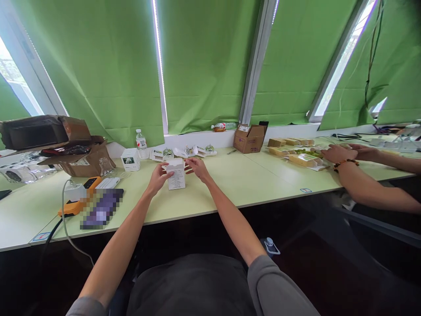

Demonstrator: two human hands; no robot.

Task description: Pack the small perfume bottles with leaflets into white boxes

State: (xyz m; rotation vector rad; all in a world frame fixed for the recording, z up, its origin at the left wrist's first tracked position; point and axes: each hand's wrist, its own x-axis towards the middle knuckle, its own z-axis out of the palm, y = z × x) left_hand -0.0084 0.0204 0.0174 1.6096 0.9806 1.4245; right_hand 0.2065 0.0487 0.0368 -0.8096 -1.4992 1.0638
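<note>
A small white cardboard box (176, 177) with printed text on its front stands upright on the pale table, its top flap raised. My left hand (159, 177) grips its left edge, thumb on the front. At the upper right corner, the fingers of my right hand (197, 169) are bent against the box's edge. Behind it lie several white items with green prints (205, 151). Another white box (130, 159) stands to the left, next to a clear plastic bottle (141, 145) with a red and white label.
Left are a pixelated phone (101, 210), an orange power strip (70, 208) with cables and stacked cartons (82, 160). An open brown carton (249, 139) stands behind right. Further right, another person's hands (340, 153) work by yellow boxes (301, 159). The table's front edge runs before me.
</note>
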